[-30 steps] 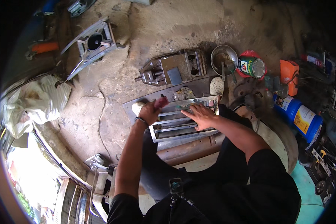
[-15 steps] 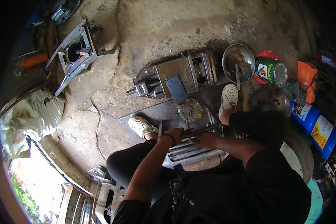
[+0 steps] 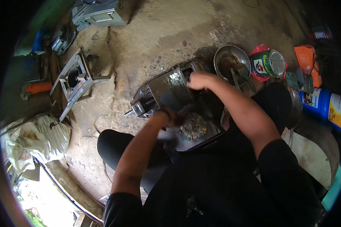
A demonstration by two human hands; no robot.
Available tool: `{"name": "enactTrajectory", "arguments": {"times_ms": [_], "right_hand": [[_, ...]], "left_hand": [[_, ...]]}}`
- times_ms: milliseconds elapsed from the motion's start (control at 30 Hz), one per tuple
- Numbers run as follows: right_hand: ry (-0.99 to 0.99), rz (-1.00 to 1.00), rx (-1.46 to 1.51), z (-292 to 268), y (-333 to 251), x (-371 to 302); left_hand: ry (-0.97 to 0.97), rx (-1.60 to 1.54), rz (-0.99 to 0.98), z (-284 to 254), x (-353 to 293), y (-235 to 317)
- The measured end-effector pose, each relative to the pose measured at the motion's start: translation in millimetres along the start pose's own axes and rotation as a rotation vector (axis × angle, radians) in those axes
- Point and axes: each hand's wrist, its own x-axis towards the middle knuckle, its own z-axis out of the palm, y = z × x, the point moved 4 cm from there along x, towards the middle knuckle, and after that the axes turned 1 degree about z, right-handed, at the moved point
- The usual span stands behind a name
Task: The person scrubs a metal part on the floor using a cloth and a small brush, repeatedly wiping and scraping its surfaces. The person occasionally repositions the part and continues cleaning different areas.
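Note:
A heavy, oily machine vise point(image 3: 161, 84) lies on the floor ahead of me, its screw end toward the left. My right hand point(image 3: 199, 80) is at the vise's right end, fingers curled down over the jaw beside the dark opening. My left hand point(image 3: 169, 117) is smeared by motion at the vise's near side, so its fingers cannot be read. Between the hands a flat grey-blue plate point(image 3: 171, 99) rests on the vise. Closer to me, a round, worn, clumped pad point(image 3: 193, 126) sits on a metal sheet point(image 3: 185, 145).
To the right stand a metal bowl point(image 3: 220, 62) with a brush in it, a green can point(image 3: 263, 67), an orange box point(image 3: 306, 62) and a blue bucket point(image 3: 324, 104). At left are a metal frame stand point(image 3: 74, 90) and a pale plastic sack point(image 3: 45, 142).
Both hands have left the slatted metal piece near my lap and reached forward to the vise. The right is now at its far right end. My view has shifted and my body leans forward.

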Motion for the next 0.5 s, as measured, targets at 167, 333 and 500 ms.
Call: {"name": "enactTrajectory", "arguments": {"times_ms": [167,333,500], "right_hand": [[-0.037,0.116,-0.041,-14,53,15],[0.029,-0.106,-0.105,-8,49,-8],[0.135,-0.237,-0.038,-17,14,-33]], "left_hand": [[0.920,-0.325,0.006,-84,-139,-32],[1.251,-0.763,0.004,-55,-252,-3],[1.347,-0.360,-0.001,-62,-302,41]]}}
